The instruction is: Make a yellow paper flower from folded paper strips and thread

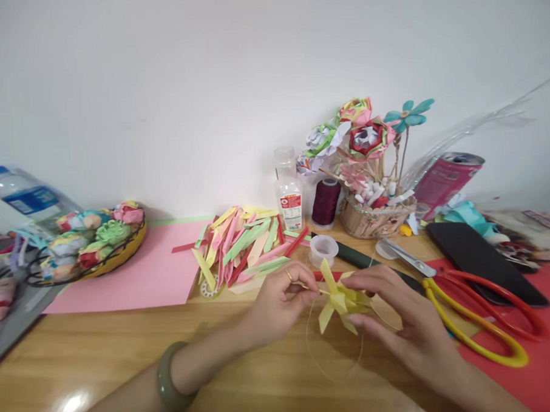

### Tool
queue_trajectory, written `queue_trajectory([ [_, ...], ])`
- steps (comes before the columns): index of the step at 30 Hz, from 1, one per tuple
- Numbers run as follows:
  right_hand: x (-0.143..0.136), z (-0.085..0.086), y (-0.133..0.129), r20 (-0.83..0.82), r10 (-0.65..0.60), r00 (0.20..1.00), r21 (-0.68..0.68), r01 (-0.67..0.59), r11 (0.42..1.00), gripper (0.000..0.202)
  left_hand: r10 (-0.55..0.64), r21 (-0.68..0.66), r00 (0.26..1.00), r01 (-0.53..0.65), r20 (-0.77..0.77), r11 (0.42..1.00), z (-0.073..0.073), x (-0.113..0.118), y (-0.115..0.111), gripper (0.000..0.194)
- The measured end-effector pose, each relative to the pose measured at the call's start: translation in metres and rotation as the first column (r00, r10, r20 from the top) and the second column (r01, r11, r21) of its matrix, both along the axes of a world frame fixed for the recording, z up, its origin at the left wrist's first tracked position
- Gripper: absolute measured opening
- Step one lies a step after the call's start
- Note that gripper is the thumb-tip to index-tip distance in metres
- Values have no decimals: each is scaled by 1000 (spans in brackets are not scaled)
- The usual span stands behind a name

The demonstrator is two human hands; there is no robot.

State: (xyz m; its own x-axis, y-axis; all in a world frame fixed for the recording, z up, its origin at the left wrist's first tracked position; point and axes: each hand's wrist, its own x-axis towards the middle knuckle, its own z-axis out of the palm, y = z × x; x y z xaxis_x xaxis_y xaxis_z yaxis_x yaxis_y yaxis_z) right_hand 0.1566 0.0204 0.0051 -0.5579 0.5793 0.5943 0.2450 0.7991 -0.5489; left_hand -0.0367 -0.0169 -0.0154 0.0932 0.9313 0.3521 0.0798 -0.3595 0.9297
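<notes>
A yellow folded-paper flower (339, 301) with pointed petals is held above the table between my two hands. My right hand (398, 313) curves round its right side, thumb below and fingers above, gripping the petals. At the flower's left, my left hand (285, 296) is closed in a pinch on a thin pale strand at its centre; whether this is thread or a thin stick I cannot tell. A fine thread (314, 350) loops down below the flower. Nearby lie scissors (435, 275) with one red and one yellow handle, and a translucent tape ring (323, 250).
Behind my left hand is a pile of coloured paper strips (240, 241), next to a glass bottle (289, 196) and a purple thread spool (326, 204). Farther right stand a basket of paper flowers (371, 217) and a pink can (449, 180). A black phone (482, 264) lies near red paper (547, 334).
</notes>
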Motion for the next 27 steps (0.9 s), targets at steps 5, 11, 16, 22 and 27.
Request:
queue_trajectory([
  [5,4,4,8,-116,-260,959,-319,212,924,20,-86,49,996,85,13,995,1,-4,3,11],
  [11,-3,8,15,52,-202,978,-525,199,828,31,-136,233,979,169,-149,958,2,-8,4,17],
  [16,-9,6,9,117,10,993,-639,68,766,29,-123,258,975,169,-186,951,-1,-9,5,17],
  [22,-12,-1,2,107,-46,993,-626,103,773,26,-136,251,971,183,-195,951,-2,-8,5,19],
  [27,-10,-4,-5,35,-123,992,-224,128,966,14,39,197,982,-2,-184,980,6,0,-3,11],
])
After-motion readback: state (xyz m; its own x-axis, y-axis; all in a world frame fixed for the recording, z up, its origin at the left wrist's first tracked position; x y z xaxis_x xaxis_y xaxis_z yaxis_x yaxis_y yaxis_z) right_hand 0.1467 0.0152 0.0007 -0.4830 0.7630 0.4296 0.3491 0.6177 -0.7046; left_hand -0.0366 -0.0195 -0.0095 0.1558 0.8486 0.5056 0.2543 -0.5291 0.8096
